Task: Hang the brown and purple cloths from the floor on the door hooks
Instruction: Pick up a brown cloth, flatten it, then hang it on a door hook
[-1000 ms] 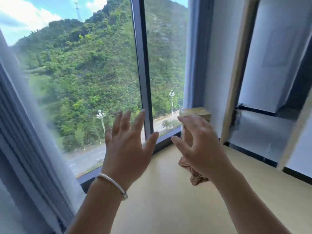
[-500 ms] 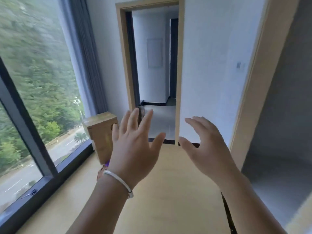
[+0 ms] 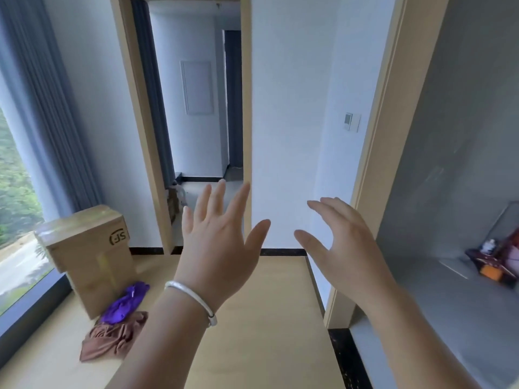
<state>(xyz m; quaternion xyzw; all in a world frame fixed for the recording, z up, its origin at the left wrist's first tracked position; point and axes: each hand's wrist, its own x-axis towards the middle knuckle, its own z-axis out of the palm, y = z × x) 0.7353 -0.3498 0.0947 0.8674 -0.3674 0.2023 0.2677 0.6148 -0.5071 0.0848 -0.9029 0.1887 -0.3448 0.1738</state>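
Two bare hands hover in front of the person, both spread and holding nothing: the left hand (image 3: 217,245), with a silver bangle (image 3: 193,300) at its wrist, has its fingers straight and fanned, and the right hand (image 3: 341,242) has its fingers loosely bent. The task's things lie low and to the left of both. A crumpled purple cloth (image 3: 125,303) rests against the foot of a tan cardboard box (image 3: 90,256), and a rumpled brown cloth (image 3: 111,336) lies touching it on the near side, both on the pale wooden floor (image 3: 266,332) beside the window. The pair runs lengthwise from the box toward the viewer. The left hand is the nearer, so a reach down and leftward looks likely. No door hooks are visible.
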